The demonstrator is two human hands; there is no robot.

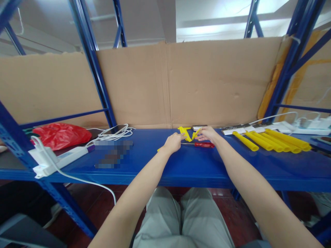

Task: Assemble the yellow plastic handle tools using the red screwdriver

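Above the blue shelf, my left hand (173, 142) is closed around a yellow plastic part (184, 132). A small yellow tip (158, 150) shows on the other side of that wrist; whether it belongs to the same part I cannot tell. My right hand (207, 133) pinches a smaller yellow piece (196, 133) just right of the larger part, and the two are very near each other. Below the hands lies a screwdriver (204, 145) with a red handle, its shaft pointing left. Fingertips and fine details are small in this view.
Several yellow tubes (245, 141) with black-and-white cards lie at right. A red plastic bag (62, 135), a white power strip (64, 155) and coiled white cable (120, 133) sit at left. Cardboard (207, 82) backs the blue shelf (144, 165) between blue posts.
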